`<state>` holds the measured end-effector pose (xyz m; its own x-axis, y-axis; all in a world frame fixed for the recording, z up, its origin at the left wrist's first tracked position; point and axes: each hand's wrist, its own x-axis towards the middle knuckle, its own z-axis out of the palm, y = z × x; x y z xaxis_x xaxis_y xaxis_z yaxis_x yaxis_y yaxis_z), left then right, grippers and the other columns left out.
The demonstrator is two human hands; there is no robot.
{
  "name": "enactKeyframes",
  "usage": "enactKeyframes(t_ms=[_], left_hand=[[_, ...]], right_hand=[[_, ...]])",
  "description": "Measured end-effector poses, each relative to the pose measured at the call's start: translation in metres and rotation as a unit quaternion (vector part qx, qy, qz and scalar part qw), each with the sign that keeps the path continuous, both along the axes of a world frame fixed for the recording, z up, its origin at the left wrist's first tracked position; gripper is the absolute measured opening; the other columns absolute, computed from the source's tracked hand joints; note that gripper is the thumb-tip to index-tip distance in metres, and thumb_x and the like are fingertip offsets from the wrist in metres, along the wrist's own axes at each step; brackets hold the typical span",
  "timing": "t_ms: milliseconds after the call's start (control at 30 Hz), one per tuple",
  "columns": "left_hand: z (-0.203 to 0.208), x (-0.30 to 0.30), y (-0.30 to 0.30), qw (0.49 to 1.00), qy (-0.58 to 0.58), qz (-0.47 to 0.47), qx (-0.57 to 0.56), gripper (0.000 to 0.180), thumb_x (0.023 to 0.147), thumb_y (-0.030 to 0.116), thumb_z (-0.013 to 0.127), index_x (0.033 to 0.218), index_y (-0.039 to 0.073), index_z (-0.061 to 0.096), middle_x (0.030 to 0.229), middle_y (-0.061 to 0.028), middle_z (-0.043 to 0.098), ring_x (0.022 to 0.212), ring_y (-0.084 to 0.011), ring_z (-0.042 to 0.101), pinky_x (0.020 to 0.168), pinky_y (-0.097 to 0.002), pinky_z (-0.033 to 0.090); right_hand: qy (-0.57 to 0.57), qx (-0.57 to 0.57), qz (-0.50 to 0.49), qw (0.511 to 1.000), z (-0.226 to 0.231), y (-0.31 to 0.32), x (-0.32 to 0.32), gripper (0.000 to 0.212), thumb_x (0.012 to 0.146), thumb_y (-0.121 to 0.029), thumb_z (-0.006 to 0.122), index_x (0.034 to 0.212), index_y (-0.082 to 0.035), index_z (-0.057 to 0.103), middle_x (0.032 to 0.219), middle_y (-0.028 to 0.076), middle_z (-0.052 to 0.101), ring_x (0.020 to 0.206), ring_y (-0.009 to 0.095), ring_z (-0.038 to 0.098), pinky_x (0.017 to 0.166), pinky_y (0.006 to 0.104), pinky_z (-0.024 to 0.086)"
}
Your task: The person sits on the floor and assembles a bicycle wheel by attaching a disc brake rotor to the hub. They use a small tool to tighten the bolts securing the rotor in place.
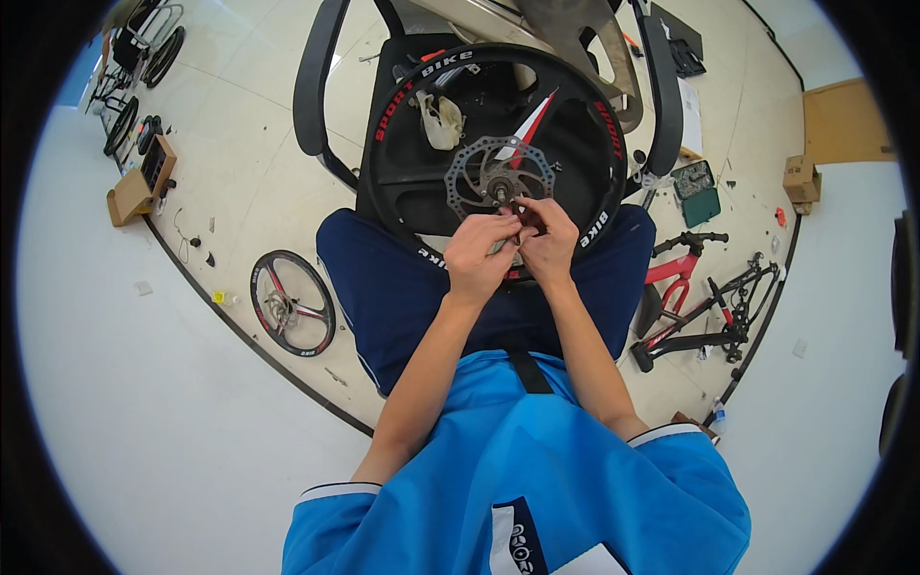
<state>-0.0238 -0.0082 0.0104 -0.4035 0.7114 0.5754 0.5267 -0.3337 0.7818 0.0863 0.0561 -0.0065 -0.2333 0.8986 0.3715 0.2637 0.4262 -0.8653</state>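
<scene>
the wheel [378,163], likely stiff and bulky, is set around the brake disc [498,172], best gripped by its rim [613,163]; below the disc, left hand [479,254] and right hand [551,247] are curled, anything pinched cannot be told.

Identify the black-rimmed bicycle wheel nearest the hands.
The black-rimmed wheel over the black armchair: the left hand and right hand are at its hub. The other such wheel is on the pale floor.
</scene>
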Motion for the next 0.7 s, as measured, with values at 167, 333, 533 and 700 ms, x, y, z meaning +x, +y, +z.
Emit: enactKeyframes(t_ms=[167,333,533,700], left_hand=[[0.007,0.001,0.000,1.000,-0.005,0.014,-0.012,0.021,0.071,-0.005,0.082,0.091,0.001,0.076,0.091,-0.0109,0.076,0.087,-0.0275,0.073,0.079,-0.0356,0.058],[0.012,-0.002,-0.001,0.999,0.026,-0.030,-0.013,0.023,0.074,-0.006,0.079,0.096,0.000,0.077,0.098,-0.0119,0.076,0.088,-0.0271,0.071,0.079,-0.0350,0.058],[0.005,-0.001,-0.001,0.999,0.026,-0.029,-0.018,0.025,0.074,-0.009,0.076,0.097,0.000,0.076,0.098,-0.0123,0.075,0.088,-0.0277,0.071,0.079,-0.0349,0.057],[0.013,-0.002,-0.002,1.000,0.022,0.003,-0.017,0.021,0.076,-0.009,0.077,0.096,-0.001,0.075,0.096,-0.0132,0.074,0.086,-0.0264,0.071,0.078,-0.0334,0.058]], right_hand=[[0.000,0.018,-0.004,1.000,-0.005,-0.001,0.002,0.031,0.073,0.009,0.073,0.103,0.000,0.074,0.079,0.011,0.064,0.065,0.021,0.063,0.059,0.0293,0.050],[-0.021,0.024,0.018,0.999,0.002,-0.002,0.005,0.028,0.076,0.007,0.075,0.103,-0.001,0.074,0.078,0.010,0.063,0.063,0.019,0.061,0.056,0.0281,0.047],[-0.068,0.002,-0.001,0.998,0.001,0.002,0.003,0.033,0.076,0.007,0.075,0.108,-0.002,0.073,0.082,0.009,0.062,0.062,0.018,0.059,0.056,0.0288,0.047],[-0.061,0.012,0.010,0.998,0.005,0.001,0.004,0.028,0.075,0.002,0.077,0.102,-0.001,0.073,0.081,0.008,0.062,0.060,0.017,0.059,0.056,0.0292,0.048]])
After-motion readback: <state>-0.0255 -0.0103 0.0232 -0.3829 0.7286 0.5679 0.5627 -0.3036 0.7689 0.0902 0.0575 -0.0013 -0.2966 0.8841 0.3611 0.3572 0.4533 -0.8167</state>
